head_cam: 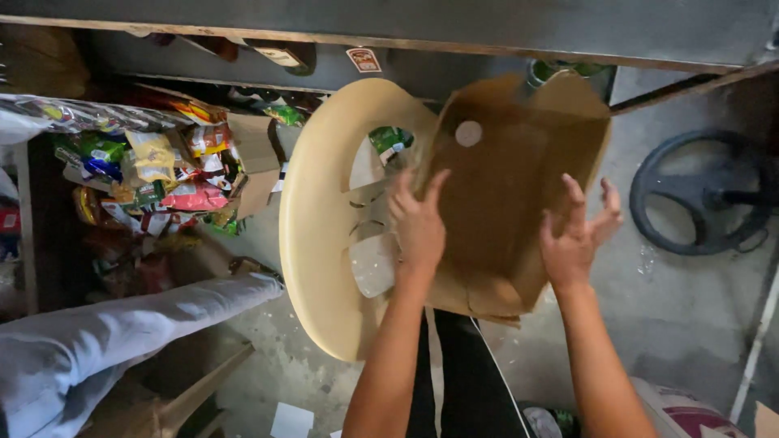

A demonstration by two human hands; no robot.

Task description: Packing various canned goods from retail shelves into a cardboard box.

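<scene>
A brown cardboard box (507, 174) lies tilted on a cream plastic chair (312, 211), its open side facing me. My left hand (418, 223) rests on the box's left wall, fingers spread. Just off the lower right edge of the box hovers my right hand (574, 239), fingers apart, holding nothing. A green packet (388, 142) shows behind the box's left edge, on the chair.
Shelves at the left hold many colourful snack packets (154, 174). Another person's leg in light trousers (122, 332) stretches in from the lower left. A black steering wheel (702, 195) lies on the concrete floor at the right. Paper scraps (290, 422) lie on the floor.
</scene>
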